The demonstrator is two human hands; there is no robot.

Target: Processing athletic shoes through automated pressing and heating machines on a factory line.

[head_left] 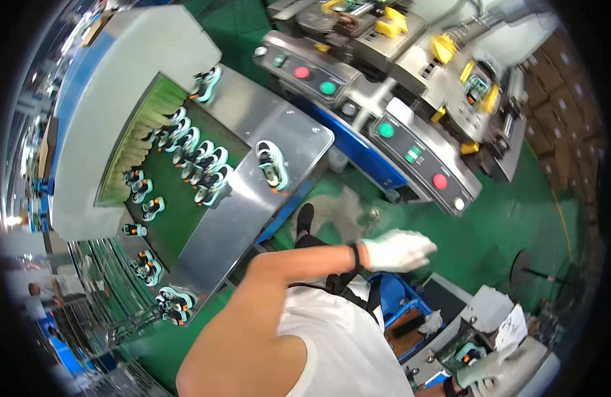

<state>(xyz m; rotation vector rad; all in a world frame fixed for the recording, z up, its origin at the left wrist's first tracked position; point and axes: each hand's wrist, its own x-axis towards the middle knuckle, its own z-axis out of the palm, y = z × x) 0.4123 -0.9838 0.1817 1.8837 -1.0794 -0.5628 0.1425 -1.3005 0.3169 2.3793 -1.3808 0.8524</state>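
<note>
Your left hand, white-gloved, hangs mid-frame right of center; motion blur, fingers loosely bent, nothing visible in it, can't tell whether it's closed. Your right hand, also gloved, sits at the bottom edge, lower right, partly cut off; can't tell if its fingers are apart or together. Just above it, a teal-and-black shoe lies in the grey machine, lower right. Blue bin to that machine's left. Metal counter left of center, one shoe on its right end; more shoes in rows on the green belt, left. Two-station press at upper right, red and green buttons, another shoe in its right station. Stacked cartons, far right.
</note>
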